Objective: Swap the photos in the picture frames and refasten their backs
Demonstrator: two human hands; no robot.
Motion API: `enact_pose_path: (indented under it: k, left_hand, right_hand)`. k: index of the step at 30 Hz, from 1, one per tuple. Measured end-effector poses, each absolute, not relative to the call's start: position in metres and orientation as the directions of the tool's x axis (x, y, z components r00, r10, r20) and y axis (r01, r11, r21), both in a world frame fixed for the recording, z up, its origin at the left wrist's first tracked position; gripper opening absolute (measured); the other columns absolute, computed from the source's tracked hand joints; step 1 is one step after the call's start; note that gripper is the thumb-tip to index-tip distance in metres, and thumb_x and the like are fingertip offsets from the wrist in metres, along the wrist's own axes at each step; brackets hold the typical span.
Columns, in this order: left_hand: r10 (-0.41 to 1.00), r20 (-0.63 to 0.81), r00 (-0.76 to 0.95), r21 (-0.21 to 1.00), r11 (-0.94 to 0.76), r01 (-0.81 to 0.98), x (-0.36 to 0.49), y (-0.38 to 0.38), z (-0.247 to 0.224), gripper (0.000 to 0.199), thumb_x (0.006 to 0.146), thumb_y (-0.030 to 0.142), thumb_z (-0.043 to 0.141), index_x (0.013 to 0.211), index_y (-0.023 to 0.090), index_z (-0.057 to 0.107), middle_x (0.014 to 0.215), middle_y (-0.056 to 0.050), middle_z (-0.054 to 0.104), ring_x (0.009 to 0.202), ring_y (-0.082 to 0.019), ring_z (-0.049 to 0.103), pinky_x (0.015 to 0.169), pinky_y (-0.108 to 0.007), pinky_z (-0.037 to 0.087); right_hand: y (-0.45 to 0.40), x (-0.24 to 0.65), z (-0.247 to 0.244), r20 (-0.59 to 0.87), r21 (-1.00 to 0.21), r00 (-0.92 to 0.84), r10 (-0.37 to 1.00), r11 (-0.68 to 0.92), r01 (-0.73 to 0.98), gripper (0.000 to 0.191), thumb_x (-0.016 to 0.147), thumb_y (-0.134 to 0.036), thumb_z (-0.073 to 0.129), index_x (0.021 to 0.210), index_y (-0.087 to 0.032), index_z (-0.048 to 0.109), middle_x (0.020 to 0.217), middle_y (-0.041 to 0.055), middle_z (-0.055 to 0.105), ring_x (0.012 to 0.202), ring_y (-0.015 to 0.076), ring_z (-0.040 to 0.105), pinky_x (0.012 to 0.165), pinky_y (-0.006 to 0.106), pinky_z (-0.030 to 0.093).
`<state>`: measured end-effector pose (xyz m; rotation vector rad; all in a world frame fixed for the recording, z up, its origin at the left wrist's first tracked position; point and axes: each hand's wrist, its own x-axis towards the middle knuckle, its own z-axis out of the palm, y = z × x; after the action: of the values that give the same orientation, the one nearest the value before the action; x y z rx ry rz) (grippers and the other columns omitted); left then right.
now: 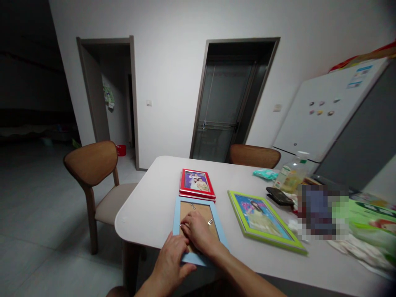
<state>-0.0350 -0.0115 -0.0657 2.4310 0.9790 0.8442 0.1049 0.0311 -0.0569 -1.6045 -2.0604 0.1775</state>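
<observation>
A light blue picture frame point(177, 214) lies face down at the table's near edge, its brown backing board point(202, 209) and metal clips showing. My left hand point(173, 258) grips the frame's lower left side, thumb at the near edge. My right hand point(198, 231) is over the backing, its fingers bent and pressed together at the left edge of the board; whatever they pinch is too small to make out. Beyond the blue frame is a stack of red picture frames point(197, 183). To the right a green picture frame point(262, 218) lies face up.
On the table's point(148, 198) right side are a bottle point(292, 171), a dark phone-like object point(280, 196), a teal packet point(265, 174), a green package point(368, 222) and cloth. Wooden chairs stand at the left point(93, 165) and far side point(255, 156).
</observation>
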Motion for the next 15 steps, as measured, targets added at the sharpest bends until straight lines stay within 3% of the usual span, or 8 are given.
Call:
enact_pose_path:
  k: [10,13,15]
  left_hand:
    - [0.724,0.418,0.549,0.530,-0.685,0.500,-0.034,-0.014,-0.068,0.027,0.059,0.019,0.066,0.080,0.021,0.049,0.094,-0.003,0.057,0.092,-0.021,0.051,0.095,-0.046,0.025]
    - [0.720,0.420,0.552,0.524,-0.689,0.500,-0.035,-0.013,-0.068,0.029,0.059,0.018,0.066,0.082,0.021,0.050,0.092,-0.002,0.058,0.090,-0.020,0.052,0.094,-0.046,0.026]
    - [0.718,0.417,0.558,0.521,-0.691,0.501,-0.035,-0.013,-0.067,0.029,0.059,0.017,0.066,0.083,0.020,0.050,0.091,-0.002,0.058,0.089,-0.020,0.052,0.094,-0.046,0.027]
  right_hand:
    - [0.038,0.100,-0.057,0.332,-0.400,-0.071,0.941,0.209,0.893,0.019,0.071,-0.017,0.045,0.068,-0.013,0.064,0.071,0.0084,0.060,0.072,0.0163,0.050,0.067,0.026,0.035]
    - [0.030,0.115,-0.046,0.303,-0.435,-0.135,0.943,0.263,0.861,0.020,0.073,-0.022,0.045,0.073,-0.015,0.064,0.071,0.0054,0.061,0.070,0.0141,0.052,0.066,0.023,0.037]
    - [0.018,0.130,-0.038,0.272,-0.489,-0.251,0.929,0.358,0.796,0.020,0.073,-0.023,0.046,0.081,-0.018,0.064,0.083,0.0049,0.060,0.078,0.0137,0.053,0.071,0.023,0.038]
